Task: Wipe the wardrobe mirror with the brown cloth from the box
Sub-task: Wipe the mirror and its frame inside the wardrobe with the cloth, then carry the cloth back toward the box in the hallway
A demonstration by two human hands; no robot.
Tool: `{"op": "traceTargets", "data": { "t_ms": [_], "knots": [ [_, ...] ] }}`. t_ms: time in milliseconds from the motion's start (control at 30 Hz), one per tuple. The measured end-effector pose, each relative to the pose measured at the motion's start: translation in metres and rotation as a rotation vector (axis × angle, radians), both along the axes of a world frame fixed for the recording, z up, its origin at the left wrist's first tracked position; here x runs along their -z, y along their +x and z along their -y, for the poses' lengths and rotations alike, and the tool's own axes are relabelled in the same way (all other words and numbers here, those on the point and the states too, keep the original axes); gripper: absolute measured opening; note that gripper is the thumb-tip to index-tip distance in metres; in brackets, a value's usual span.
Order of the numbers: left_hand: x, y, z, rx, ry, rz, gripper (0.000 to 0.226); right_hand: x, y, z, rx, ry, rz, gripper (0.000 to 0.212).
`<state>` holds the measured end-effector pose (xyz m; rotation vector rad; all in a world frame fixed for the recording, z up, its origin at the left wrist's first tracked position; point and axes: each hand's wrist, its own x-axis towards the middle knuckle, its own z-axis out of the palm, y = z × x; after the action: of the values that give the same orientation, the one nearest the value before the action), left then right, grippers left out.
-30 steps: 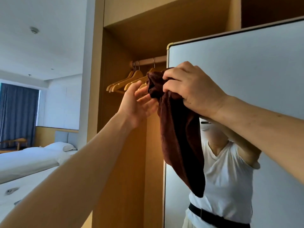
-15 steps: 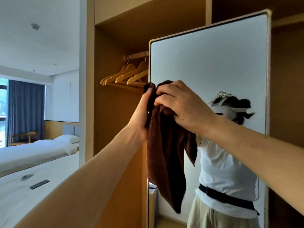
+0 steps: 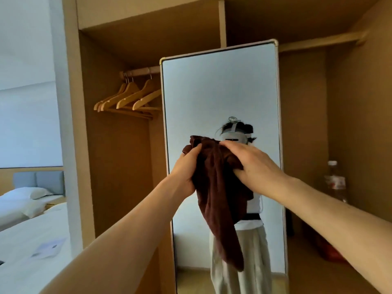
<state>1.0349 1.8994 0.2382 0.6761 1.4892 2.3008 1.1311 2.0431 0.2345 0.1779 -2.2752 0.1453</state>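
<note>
The tall wardrobe mirror (image 3: 220, 92) stands upright in a thin pale frame at the middle of the head view. In front of it hangs the brown cloth (image 3: 218, 200), bunched at the top with a long tail dropping down. My left hand (image 3: 186, 168) grips the cloth's left top edge. My right hand (image 3: 252, 164) holds its right top part, fingers curled into the fabric. Both hands are held a little short of the glass, around its middle height. The mirror reflects a person in a white top.
Several wooden hangers (image 3: 129, 98) hang on a rail in the open wardrobe bay left of the mirror. A plastic bottle (image 3: 335, 181) stands in the bay at the right. White beds (image 3: 29, 236) lie at the far left.
The view has pulled back from the mirror, so its whole top edge shows. Both hands came down with the cloth; my left hand, which was open beside it, now grips it.
</note>
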Motion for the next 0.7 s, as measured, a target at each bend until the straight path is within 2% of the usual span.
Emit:
{"op": "traceTargets", "data": {
  "t_ms": [133,233,367,500,600,700],
  "knots": [
    [0.025,0.013,0.025,0.024,-0.026,0.069,0.038,0.033,0.014,0.044,-0.113,-0.681,0.137,0.055],
    [0.05,0.026,0.04,0.021,-0.044,0.133,0.038,0.063,0.028,0.069,-0.211,-1.035,0.288,0.065],
    [0.072,0.052,0.062,0.132,-0.09,0.195,0.031,0.086,0.066,0.087,-0.301,-1.224,0.456,0.054],
    [0.077,0.072,0.08,0.216,-0.097,0.197,0.031,0.098,0.098,0.094,-0.495,-1.348,0.597,0.041],
    [0.084,0.085,0.085,0.21,-0.089,0.169,0.033,0.105,0.113,0.097,-0.559,-1.344,0.639,0.054],
    [0.093,0.095,0.085,0.215,-0.029,0.14,0.042,0.114,0.123,0.091,-0.568,-1.512,0.59,0.064]
  ]
}}
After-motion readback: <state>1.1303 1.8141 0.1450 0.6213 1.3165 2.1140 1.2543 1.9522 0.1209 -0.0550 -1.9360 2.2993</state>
